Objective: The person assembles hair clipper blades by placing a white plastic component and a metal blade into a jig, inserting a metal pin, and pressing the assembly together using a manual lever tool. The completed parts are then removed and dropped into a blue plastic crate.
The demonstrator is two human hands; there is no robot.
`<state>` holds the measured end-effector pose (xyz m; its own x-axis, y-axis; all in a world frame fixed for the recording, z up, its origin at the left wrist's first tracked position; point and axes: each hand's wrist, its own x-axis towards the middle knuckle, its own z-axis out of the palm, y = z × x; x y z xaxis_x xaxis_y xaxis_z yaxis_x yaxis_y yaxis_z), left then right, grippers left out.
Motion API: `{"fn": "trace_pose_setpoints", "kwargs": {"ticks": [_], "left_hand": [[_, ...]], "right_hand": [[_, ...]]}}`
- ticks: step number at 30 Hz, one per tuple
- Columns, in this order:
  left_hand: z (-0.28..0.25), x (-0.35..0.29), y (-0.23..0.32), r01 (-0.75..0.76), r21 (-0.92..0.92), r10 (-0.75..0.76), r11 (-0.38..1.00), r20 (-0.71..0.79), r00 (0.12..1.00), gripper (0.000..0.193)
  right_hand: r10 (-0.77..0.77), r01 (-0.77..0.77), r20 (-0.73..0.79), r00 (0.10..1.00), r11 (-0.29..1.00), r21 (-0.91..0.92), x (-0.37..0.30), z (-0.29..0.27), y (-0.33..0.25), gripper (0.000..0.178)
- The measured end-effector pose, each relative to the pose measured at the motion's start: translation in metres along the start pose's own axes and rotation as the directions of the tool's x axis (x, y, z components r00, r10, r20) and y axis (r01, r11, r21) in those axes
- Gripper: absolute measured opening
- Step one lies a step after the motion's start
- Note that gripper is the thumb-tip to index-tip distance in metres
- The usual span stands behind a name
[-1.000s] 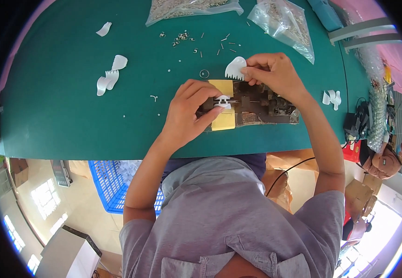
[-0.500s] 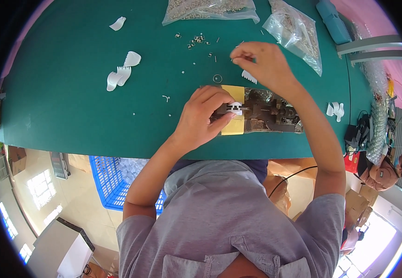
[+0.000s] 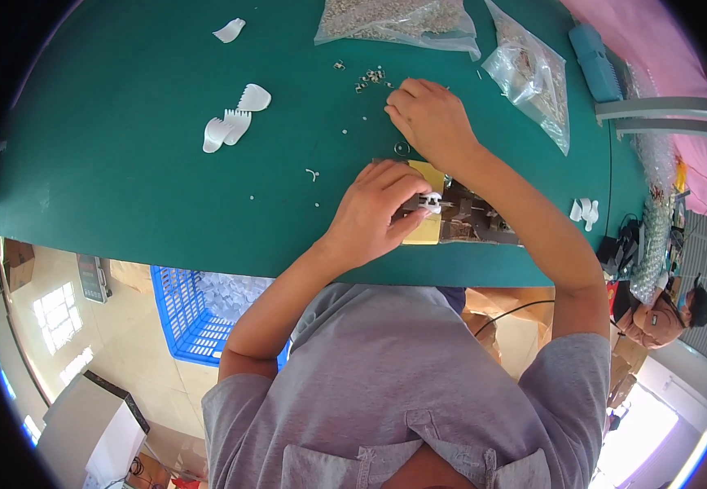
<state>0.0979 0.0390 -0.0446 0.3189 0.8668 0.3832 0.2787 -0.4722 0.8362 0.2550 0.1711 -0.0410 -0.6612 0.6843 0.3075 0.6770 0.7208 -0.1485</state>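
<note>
My left hand (image 3: 372,210) pinches a small white plastic piece (image 3: 431,202) between thumb and fingers, against the end of a dark brown metal jig (image 3: 474,222). Yellow sheet (image 3: 425,233) lies across the jig beside that hand. Farther away, my right hand (image 3: 433,121) is low over the green table, fingers curled together; whatever is between them is hidden. Just beyond its fingertips lies a loose cluster of small metal clips (image 3: 372,78). A thin ring (image 3: 402,148) rests between the two hands.
White toothed plastic pieces lie at the left (image 3: 238,126) and right (image 3: 586,213). Two clear bags of small parts (image 3: 398,28) (image 3: 529,81) sit at the back. Grey metal bars (image 3: 659,108) reach over the right edge. A blue basket (image 3: 176,314) stands below the table's front.
My right hand has moved left toward the metal clips and turned its back upward. My left hand stays on the white piece at the jig. The whole view has shifted slightly.
</note>
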Motion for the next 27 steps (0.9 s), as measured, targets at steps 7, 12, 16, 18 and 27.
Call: {"fn": "trace_pose_setpoints", "kwargs": {"ticks": [7,12,16,18,27], "left_hand": [[0.002,0.001,0.0,0.006,0.0,-0.006,1.0,-0.045,0.999,0.026],[0.004,0.0,-0.003,0.033,-0.002,-0.033,0.999,-0.054,0.998,0.026],[0.005,0.0,-0.003,0.032,-0.004,-0.032,0.999,-0.065,0.997,0.026],[0.006,0.001,-0.002,0.023,-0.007,-0.023,1.0,-0.067,0.997,0.026],[0.005,0.0,-0.002,0.034,-0.017,-0.035,0.999,-0.058,0.998,0.025]], "right_hand": [[0.223,-0.248,0.108,0.969,0.854,0.458,-0.033,-0.082,-0.025,0.009],[0.268,-0.295,0.139,0.953,0.734,0.612,-0.083,-0.096,-0.05,0.009],[0.263,-0.285,0.115,0.958,0.816,0.503,-0.09,-0.091,-0.055,0.009],[0.25,-0.266,0.098,0.963,0.835,0.481,-0.091,-0.09,-0.055,0.009],[0.175,-0.17,0.019,0.984,0.914,0.368,-0.095,-0.09,-0.061,0.009]]}}
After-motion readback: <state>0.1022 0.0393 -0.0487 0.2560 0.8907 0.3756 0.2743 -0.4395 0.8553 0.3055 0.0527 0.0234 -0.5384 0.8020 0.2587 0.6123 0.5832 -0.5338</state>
